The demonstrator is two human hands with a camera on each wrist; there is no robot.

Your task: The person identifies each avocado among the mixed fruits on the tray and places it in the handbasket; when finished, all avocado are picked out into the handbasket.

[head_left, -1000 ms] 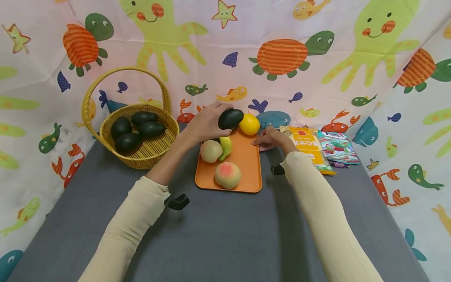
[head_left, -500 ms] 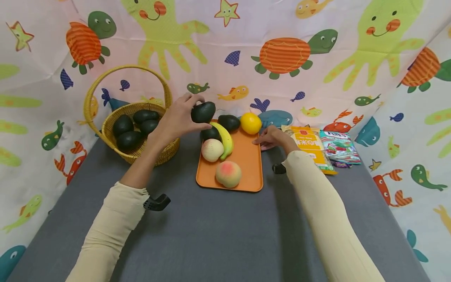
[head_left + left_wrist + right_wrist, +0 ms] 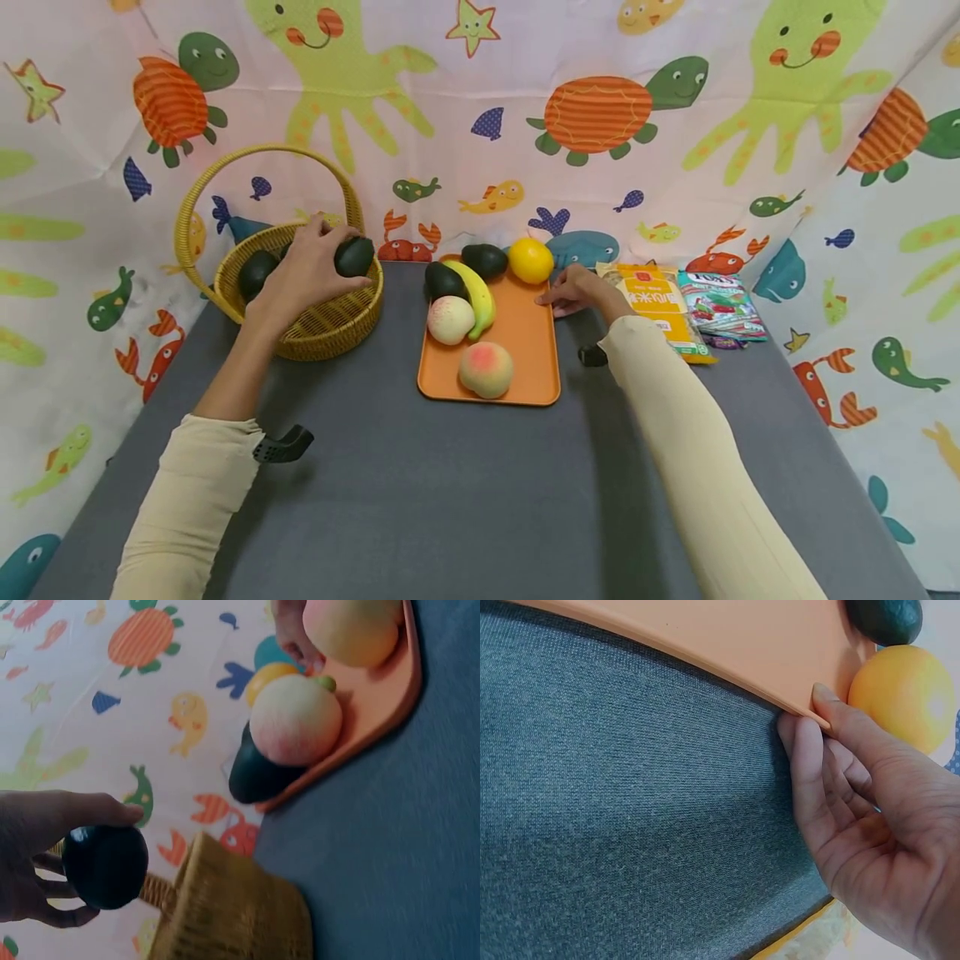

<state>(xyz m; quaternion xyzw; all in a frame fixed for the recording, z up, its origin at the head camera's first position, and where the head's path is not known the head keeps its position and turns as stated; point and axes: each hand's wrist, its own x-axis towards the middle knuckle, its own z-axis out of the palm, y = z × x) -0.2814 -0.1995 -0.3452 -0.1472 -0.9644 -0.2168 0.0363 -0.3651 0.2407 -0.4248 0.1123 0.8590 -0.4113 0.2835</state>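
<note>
My left hand (image 3: 306, 265) grips a dark green avocado (image 3: 354, 257) over the right part of the yellow wicker basket (image 3: 333, 343). In the left wrist view, thumb and fingers curl around that avocado (image 3: 106, 867), beside the basket's handle. Another avocado (image 3: 257, 273) lies in the basket; my hand hides others partly or wholly. My right hand (image 3: 579, 291) pinches the right rim of the orange tray (image 3: 525, 358), thumb on top and fingers below, as the right wrist view shows. On the tray are two avocados (image 3: 484, 261), a banana (image 3: 480, 302), two peaches (image 3: 486, 370) and an orange (image 3: 530, 261).
Right of the tray lie a yellow snack bag (image 3: 656, 308) and a teal candy packet (image 3: 722, 304), with a small purple wrapper beneath. A grey cloth covers the table (image 3: 450, 492). Behind hangs a curtain (image 3: 420, 100) printed with sea animals.
My left hand has carried the avocado from above the tray leftward to the basket, first over the tray's back, then past its left edge. The right hand has stayed on the tray's rim.
</note>
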